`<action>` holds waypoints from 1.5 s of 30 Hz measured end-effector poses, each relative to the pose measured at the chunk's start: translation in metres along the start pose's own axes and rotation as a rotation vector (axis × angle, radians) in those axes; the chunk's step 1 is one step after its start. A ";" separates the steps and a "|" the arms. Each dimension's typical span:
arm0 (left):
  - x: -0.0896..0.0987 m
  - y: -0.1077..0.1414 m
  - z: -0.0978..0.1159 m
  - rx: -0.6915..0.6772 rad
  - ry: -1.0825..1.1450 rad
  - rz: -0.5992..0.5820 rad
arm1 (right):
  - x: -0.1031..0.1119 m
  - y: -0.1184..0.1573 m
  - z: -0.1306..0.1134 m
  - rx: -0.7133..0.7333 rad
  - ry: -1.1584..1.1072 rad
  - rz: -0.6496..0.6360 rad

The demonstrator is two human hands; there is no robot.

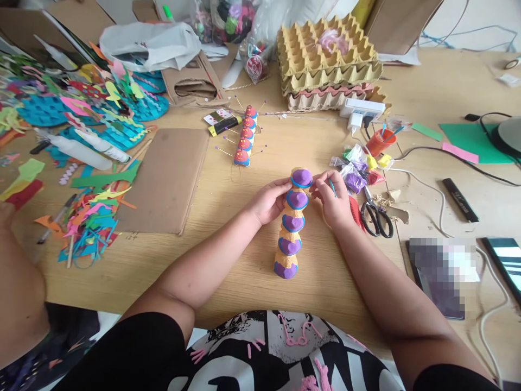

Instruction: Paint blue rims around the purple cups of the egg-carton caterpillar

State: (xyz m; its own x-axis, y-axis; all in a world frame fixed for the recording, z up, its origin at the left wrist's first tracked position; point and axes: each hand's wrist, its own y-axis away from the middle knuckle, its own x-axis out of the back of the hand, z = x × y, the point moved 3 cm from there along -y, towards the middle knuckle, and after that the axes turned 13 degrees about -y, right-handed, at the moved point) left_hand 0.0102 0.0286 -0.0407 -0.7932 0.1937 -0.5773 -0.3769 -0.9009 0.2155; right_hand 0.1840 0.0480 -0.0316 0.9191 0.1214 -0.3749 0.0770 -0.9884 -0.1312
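Note:
An egg-carton strip (290, 246) lies on the table in front of me, its row of bumps capped in purple with blue rims. My left hand (272, 201) grips its far end from the left side, with some fingertips hidden behind it. Close to that same end on the right, my right hand (332, 201) is closed in a pinch on a thin blue stick (332, 188). Whether the stick's tip touches the strip I cannot tell. Farther back stands a second egg-carton strip (246, 136) in red and blue, with pins sticking out of its sides.
Black-handled scissors (377, 218) and small bags of coloured clay (355, 176) lie right of my right hand. An orange cup (380, 142) and stacked egg trays (325, 60) stand behind. Cardboard (163, 179) and paper scraps (95, 222) lie left, near another person's arm (18, 288).

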 end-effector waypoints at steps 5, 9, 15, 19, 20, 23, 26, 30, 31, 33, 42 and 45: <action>0.000 0.000 -0.002 0.024 -0.041 0.050 | 0.005 0.000 -0.011 0.045 0.024 0.144; 0.000 0.001 -0.001 0.008 -0.032 0.038 | 0.008 -0.002 -0.011 0.064 0.058 0.161; 0.002 0.001 0.000 -0.010 0.014 0.051 | 0.010 -0.001 0.000 0.018 0.043 0.074; 0.001 0.002 0.002 -0.028 0.053 0.058 | 0.008 -0.001 0.001 0.029 0.028 0.061; 0.001 0.002 0.002 -0.026 0.060 0.064 | 0.007 -0.001 0.001 0.027 0.035 0.057; -0.001 0.003 0.003 0.001 0.072 0.114 | 0.003 0.001 0.003 -0.012 0.046 0.025; -0.003 0.003 0.003 0.005 0.093 0.144 | -0.002 0.003 0.005 -0.057 0.011 -0.023; -0.003 0.002 0.003 -0.020 0.084 0.118 | -0.009 0.004 0.008 -0.171 -0.097 -0.075; -0.003 0.002 0.003 -0.024 0.066 0.111 | -0.010 0.004 0.008 -0.200 -0.125 -0.080; -0.003 0.002 0.002 -0.030 0.033 0.102 | -0.011 0.003 0.008 -0.234 -0.169 -0.084; -0.002 0.003 0.000 -0.025 0.014 0.061 | -0.013 0.000 0.007 -0.275 -0.266 -0.059; -0.002 0.003 0.000 -0.006 -0.006 0.082 | -0.012 0.000 0.007 -0.266 -0.238 -0.059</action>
State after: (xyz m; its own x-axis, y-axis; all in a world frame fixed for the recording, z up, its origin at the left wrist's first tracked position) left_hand 0.0106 0.0258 -0.0395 -0.8242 0.1219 -0.5530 -0.3081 -0.9159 0.2574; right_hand 0.1702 0.0475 -0.0330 0.7970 0.1657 -0.5808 0.2535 -0.9646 0.0727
